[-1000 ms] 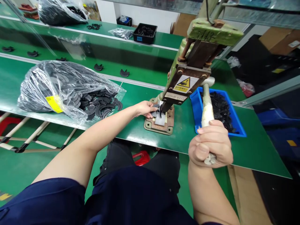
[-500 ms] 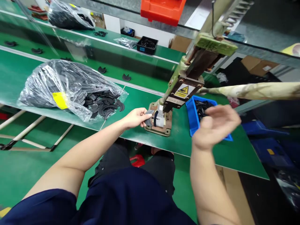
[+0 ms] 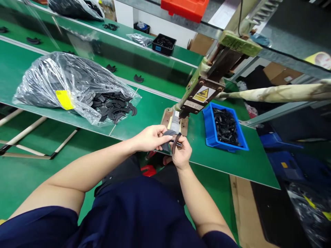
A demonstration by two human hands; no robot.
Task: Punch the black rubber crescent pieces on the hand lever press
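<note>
My left hand is closed on grey curved pieces, which look like a small stack. Beside it, my right hand pinches a dark curved strip. The two hands meet just in front of a hand press, and their fingers partly hide what they hold. Behind them, the press's metal fixture stands on a brown base plate. To the right of the press is a blue bin full of small black parts.
On the bench at left lies a clear plastic bag spilling dark curved pieces. The press lever reaches out to the right. Behind a low rail, a few curved parts lie on a green strip. A red bin sits overhead.
My right hand has come left from near the blue bin to meet my left hand. The dark strip on the press fixture is now in my right hand. The left hand keeps its grey pieces.
</note>
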